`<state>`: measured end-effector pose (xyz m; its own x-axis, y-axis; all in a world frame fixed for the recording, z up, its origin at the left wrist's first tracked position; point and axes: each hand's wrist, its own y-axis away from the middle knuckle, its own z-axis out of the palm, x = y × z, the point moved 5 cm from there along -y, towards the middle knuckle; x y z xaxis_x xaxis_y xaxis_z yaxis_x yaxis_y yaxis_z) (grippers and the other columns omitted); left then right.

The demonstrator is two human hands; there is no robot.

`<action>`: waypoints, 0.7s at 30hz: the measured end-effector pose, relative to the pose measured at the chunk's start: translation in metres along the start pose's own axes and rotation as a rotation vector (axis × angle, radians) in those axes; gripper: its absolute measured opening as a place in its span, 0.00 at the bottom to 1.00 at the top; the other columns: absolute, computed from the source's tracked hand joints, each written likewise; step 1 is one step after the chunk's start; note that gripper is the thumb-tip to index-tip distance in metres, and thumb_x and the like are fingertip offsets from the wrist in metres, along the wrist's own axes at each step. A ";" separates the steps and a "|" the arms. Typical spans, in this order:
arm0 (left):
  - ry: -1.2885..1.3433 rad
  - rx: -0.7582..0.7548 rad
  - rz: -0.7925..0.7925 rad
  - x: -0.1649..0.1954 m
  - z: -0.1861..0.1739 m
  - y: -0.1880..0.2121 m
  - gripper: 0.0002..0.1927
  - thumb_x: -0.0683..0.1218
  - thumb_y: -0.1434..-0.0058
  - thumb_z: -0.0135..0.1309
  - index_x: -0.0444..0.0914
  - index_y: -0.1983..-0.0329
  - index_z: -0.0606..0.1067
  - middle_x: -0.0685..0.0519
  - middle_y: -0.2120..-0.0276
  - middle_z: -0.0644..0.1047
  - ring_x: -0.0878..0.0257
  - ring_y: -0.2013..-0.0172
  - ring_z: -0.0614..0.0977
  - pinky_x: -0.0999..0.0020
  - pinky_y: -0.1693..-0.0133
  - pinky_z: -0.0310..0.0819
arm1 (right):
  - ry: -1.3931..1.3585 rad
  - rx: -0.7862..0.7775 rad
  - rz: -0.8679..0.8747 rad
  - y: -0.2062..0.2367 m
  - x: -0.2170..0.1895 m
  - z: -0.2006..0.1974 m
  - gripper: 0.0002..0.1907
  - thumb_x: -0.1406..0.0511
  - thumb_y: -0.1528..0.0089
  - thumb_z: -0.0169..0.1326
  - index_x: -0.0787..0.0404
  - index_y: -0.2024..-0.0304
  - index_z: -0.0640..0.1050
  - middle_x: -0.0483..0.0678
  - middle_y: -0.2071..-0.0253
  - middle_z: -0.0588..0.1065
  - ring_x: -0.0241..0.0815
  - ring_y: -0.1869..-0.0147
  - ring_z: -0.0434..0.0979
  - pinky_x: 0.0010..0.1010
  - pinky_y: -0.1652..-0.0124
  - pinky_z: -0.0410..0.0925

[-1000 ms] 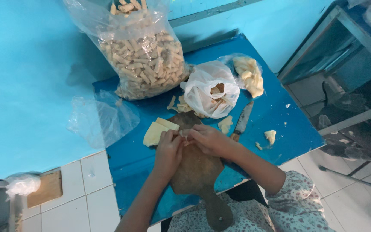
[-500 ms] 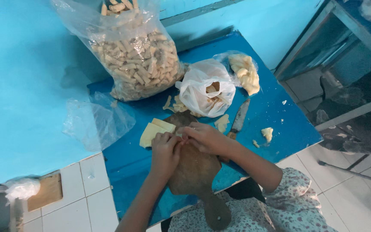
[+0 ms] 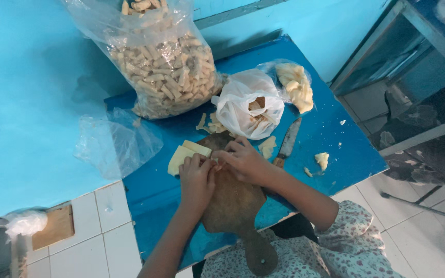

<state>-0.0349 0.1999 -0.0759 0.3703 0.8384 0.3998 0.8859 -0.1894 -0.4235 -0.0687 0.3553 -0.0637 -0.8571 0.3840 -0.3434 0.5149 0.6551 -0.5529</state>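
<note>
My left hand (image 3: 195,180) and my right hand (image 3: 242,160) meet fingertip to fingertip over the top of a brown wooden cutting board (image 3: 233,206). Both pinch a small pale piece between them; the piece itself is almost hidden by the fingers. Pale yellow flat sheets (image 3: 184,154) lie just left of the fingers, partly on the board's edge. A knife (image 3: 288,143) rests on the blue table (image 3: 145,190) to the right of my right hand.
A large clear bag of pale rolled sticks (image 3: 166,67) stands at the back. A white plastic bag (image 3: 248,105), a smaller clear bag of pale pieces (image 3: 294,85) and an empty clear bag (image 3: 114,144) lie around. Scraps (image 3: 321,159) dot the table's right side.
The view has shifted slightly. Both hands stay together at the top of the board, fingers working the small piece; nothing else has moved.
</note>
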 end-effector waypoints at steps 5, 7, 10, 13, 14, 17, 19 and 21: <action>-0.013 0.024 0.039 0.000 -0.009 -0.002 0.12 0.43 0.48 0.63 0.35 0.60 0.80 0.49 0.60 0.75 0.50 0.57 0.75 0.51 0.57 0.63 | 0.059 -0.007 0.012 -0.004 -0.003 0.003 0.27 0.73 0.46 0.61 0.58 0.44 0.74 0.47 0.62 0.77 0.48 0.53 0.74 0.48 0.42 0.62; -0.025 0.011 0.036 0.002 -0.010 -0.002 0.10 0.42 0.49 0.63 0.37 0.63 0.80 0.50 0.59 0.75 0.50 0.56 0.76 0.51 0.56 0.63 | 0.081 -0.020 -0.001 -0.004 -0.006 0.003 0.30 0.72 0.50 0.60 0.60 0.44 0.74 0.47 0.61 0.79 0.50 0.53 0.73 0.50 0.42 0.62; -0.054 -0.003 0.031 0.004 -0.011 -0.004 0.08 0.41 0.47 0.62 0.39 0.62 0.80 0.50 0.58 0.75 0.51 0.55 0.76 0.52 0.55 0.63 | 0.074 0.054 -0.030 -0.003 -0.009 -0.003 0.29 0.73 0.48 0.59 0.60 0.42 0.73 0.46 0.59 0.78 0.50 0.48 0.74 0.50 0.41 0.61; -0.040 0.034 0.047 0.007 -0.014 -0.004 0.08 0.42 0.45 0.62 0.39 0.61 0.81 0.51 0.58 0.75 0.52 0.56 0.75 0.52 0.55 0.62 | 0.119 0.032 -0.053 -0.006 -0.010 -0.001 0.29 0.73 0.48 0.59 0.60 0.43 0.73 0.46 0.60 0.78 0.50 0.48 0.73 0.53 0.40 0.60; -0.029 0.053 0.056 0.008 -0.016 -0.004 0.08 0.43 0.44 0.62 0.39 0.61 0.81 0.51 0.59 0.74 0.52 0.56 0.75 0.52 0.56 0.62 | 0.110 0.014 -0.031 -0.006 -0.009 0.001 0.28 0.73 0.47 0.59 0.60 0.43 0.73 0.45 0.61 0.78 0.49 0.48 0.74 0.54 0.40 0.60; -0.033 0.056 0.081 0.008 -0.017 -0.006 0.11 0.45 0.46 0.63 0.34 0.62 0.79 0.47 0.58 0.74 0.50 0.57 0.74 0.51 0.58 0.61 | 0.118 -0.014 0.004 -0.008 -0.007 0.004 0.27 0.73 0.46 0.59 0.61 0.43 0.73 0.44 0.64 0.78 0.49 0.48 0.74 0.55 0.39 0.60; -0.049 0.068 0.069 0.009 -0.015 -0.007 0.10 0.42 0.46 0.62 0.36 0.61 0.80 0.50 0.57 0.75 0.51 0.56 0.75 0.52 0.56 0.61 | 0.163 0.002 -0.004 -0.007 -0.007 0.005 0.28 0.73 0.47 0.58 0.61 0.43 0.73 0.45 0.64 0.79 0.49 0.47 0.74 0.56 0.38 0.59; -0.058 0.066 0.062 0.008 -0.014 -0.007 0.09 0.41 0.46 0.61 0.38 0.61 0.81 0.51 0.57 0.75 0.52 0.55 0.75 0.53 0.56 0.61 | 0.103 0.065 -0.016 -0.005 -0.007 0.003 0.26 0.72 0.44 0.58 0.61 0.42 0.72 0.46 0.63 0.78 0.48 0.46 0.74 0.54 0.37 0.60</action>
<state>-0.0339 0.2009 -0.0584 0.4050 0.8548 0.3245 0.8409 -0.2089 -0.4992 -0.0652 0.3473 -0.0608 -0.8601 0.4409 -0.2566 0.4985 0.6194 -0.6065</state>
